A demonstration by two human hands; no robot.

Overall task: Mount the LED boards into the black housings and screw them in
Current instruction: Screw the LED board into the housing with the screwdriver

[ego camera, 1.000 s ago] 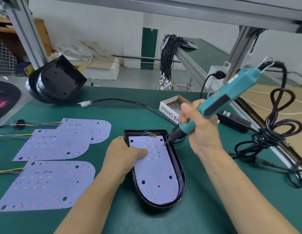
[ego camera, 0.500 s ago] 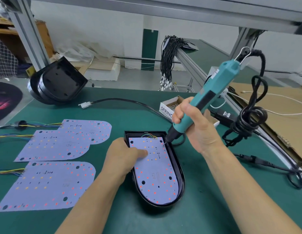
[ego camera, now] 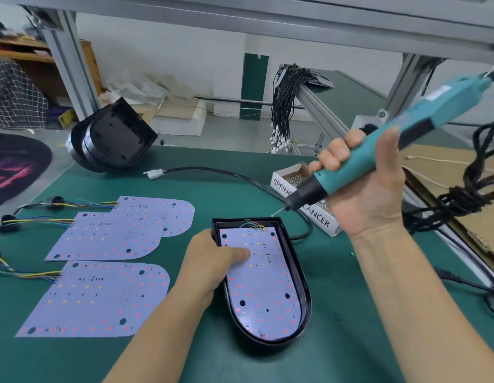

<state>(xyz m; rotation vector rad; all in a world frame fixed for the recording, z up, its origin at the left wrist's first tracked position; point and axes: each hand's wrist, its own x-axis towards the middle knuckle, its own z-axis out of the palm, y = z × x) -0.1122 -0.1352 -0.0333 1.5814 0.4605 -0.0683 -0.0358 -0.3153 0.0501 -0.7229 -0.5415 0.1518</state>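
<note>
Head view: screwdriver (ego camera: 378,158) tip now lifted off LED board (ego camera: 263,288).

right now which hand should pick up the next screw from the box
Right hand: it grips the teal electric screwdriver, whose tip hangs beside the white cardboard screw box. Left hand presses the lilac LED board in its housing.
</note>
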